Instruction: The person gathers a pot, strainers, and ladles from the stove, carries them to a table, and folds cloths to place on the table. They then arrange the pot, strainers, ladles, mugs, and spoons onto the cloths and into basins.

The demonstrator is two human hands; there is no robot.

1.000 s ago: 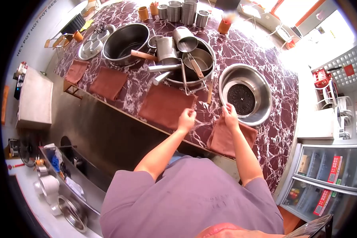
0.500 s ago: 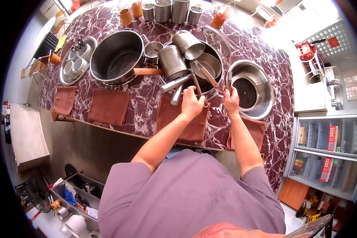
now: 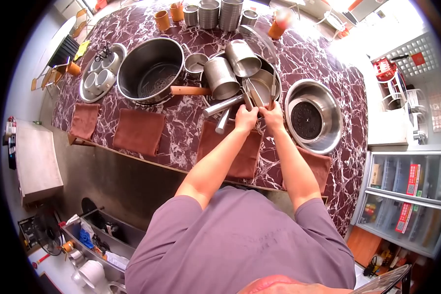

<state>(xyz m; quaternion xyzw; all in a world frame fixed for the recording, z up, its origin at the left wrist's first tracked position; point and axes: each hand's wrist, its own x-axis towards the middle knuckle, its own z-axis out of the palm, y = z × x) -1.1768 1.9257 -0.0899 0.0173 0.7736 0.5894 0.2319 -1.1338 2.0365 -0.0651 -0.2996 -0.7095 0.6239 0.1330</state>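
Note:
My left hand (image 3: 246, 117) is closed around a slim metal utensil (image 3: 248, 101) at the front rim of a wide pot (image 3: 278, 78). Close beside it, my right hand (image 3: 273, 116) grips another long, thin metal utensil (image 3: 273, 88), which points up over the pot; I cannot tell its exact kind. Between them rises a wooden handle (image 3: 255, 93) on metal rods, joined to a small pan (image 3: 265, 84) inside the pot. Two perforated metal cylinders (image 3: 222, 78) with tubular metal handles (image 3: 222, 105) lie tilted across the pot's left side.
Right of my hands stands a steel basin (image 3: 336, 115) with a dark perforated disc. To the left are a large deep pot (image 3: 120, 73), a small metal pot (image 3: 196, 62) and a tray of white cups (image 3: 103, 78). Folded brown cloths (image 3: 139, 131) line the table's front edge.
My right hand has moved left with its metal utensil, from beside the basin to the pot's front rim next to my left hand. The left hand stays near the wooden handle.

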